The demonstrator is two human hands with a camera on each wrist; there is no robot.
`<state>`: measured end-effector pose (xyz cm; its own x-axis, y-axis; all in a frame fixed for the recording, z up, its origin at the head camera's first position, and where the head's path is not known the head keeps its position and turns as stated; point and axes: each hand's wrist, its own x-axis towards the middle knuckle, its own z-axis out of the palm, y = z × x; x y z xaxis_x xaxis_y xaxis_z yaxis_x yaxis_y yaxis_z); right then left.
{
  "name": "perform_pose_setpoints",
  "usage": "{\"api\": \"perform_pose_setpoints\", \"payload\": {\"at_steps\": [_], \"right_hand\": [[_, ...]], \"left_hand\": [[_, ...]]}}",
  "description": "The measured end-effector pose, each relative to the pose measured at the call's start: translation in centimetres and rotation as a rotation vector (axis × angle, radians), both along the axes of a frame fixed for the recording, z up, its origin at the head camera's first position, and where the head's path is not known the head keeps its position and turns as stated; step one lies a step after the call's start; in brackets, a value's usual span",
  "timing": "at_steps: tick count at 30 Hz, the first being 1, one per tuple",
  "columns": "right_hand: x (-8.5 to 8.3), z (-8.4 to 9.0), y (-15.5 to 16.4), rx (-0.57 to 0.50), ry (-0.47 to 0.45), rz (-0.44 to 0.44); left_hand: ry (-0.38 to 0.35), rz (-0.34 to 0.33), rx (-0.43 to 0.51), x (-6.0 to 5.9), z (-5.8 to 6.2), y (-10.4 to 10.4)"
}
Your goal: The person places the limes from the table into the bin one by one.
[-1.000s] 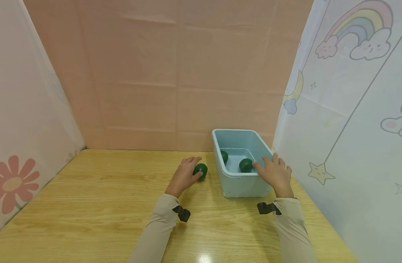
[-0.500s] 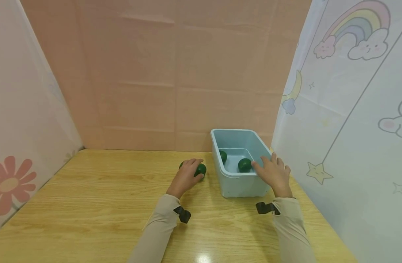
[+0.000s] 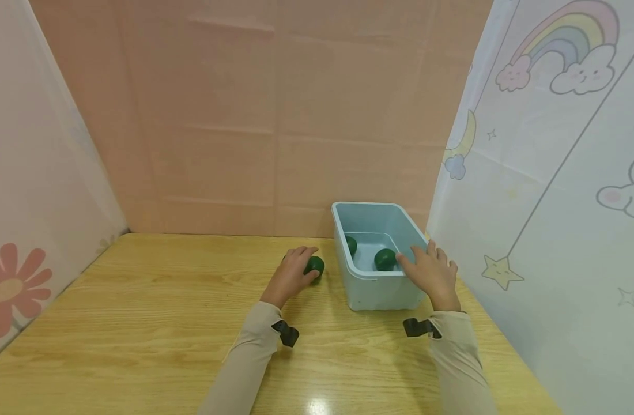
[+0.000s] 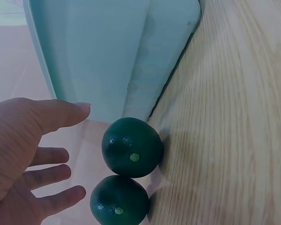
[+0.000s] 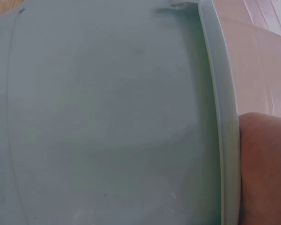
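My left hand (image 3: 290, 278) hovers over two dark green, glossy round fruits on the table, thumb and fingers spread. In the left wrist view the upper fruit (image 4: 132, 147) and the lower fruit (image 4: 120, 200) lie side by side, each showing a pale stem end, with the fingers apart from both. The head view hides most of one behind the hand. To the right stands a light blue plastic bin (image 3: 385, 294) holding two similar fruits, one near the front (image 3: 385, 260) and one by the left wall (image 3: 351, 246). My right hand (image 3: 435, 278) reaches over the bin's front right corner, fingers spread.
The wooden table (image 3: 140, 323) stretches left and forward of the bin. A peach cloth backdrop (image 3: 218, 144) hangs behind it. Patterned sheets stand along both sides, the right one (image 3: 555, 230) near the bin.
The left hand dips slightly over the fruits and draws back a little, staying spread. A second fruit shows at its far side half a second ago and is mostly hidden now. The right hand stays put.
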<state>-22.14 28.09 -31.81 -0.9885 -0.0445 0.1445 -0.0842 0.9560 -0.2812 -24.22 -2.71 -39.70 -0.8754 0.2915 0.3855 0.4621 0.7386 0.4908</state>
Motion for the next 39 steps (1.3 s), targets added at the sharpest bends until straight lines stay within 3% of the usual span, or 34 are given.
{"api": "perform_pose_setpoints", "payload": {"at_steps": [13,23,39], "right_hand": [[-0.2,0.1,0.2,0.007,-0.007,0.002],[-0.2,-0.1,0.1,0.012,0.001,0.002],[-0.2,-0.1,0.0,0.005,-0.003,-0.005]], "left_hand": [[-0.006,0.001,0.014,-0.4,-0.1,0.1],[0.077,-0.034,-0.008,-0.3,-1.0,0.6],[0.068,-0.031,-0.024,-0.6,-1.9,0.7]]}}
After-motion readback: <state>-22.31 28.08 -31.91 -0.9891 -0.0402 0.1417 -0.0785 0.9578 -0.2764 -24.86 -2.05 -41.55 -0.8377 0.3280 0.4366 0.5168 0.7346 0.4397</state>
